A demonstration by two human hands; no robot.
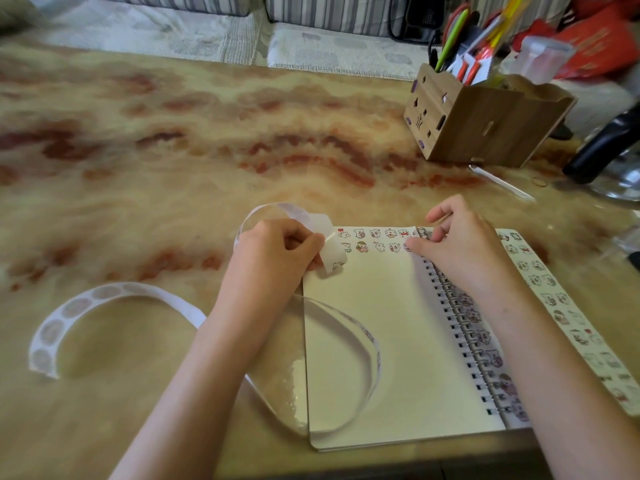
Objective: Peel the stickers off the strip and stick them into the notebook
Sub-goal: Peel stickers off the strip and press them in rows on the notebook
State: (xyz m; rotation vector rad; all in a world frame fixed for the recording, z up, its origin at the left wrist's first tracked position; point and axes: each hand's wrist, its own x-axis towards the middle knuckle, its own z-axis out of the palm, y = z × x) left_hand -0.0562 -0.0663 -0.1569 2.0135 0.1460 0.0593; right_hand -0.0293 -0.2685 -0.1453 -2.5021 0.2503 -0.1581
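Gripping the long white paper sticker strip [333, 252] near its free end, your left hand [277, 249] has thumb and fingers clamped on it. You hold that end lifted just over the top left corner of the open spiral-bound notebook with cream pages [374, 327], likely so the next sticker sits right beside the page it goes on. The rest of the strip trails in loose loops under your forearm, across the page's lower left and out over the glossy amber marbled table [166, 150], where its slack cannot drag on the end you work.

Your right hand [464, 247] rests at the top of the page by the wire binding [462, 329], fingers bent, one tip bearing down at the end of the two rows of small cartoon stickers [375, 240]. This looks like pressing a sticker flat, though I cannot tell whether one lies beneath or is pinched.

Well apart, at the far right, stands a cut-out wooden pen holder [485, 128].
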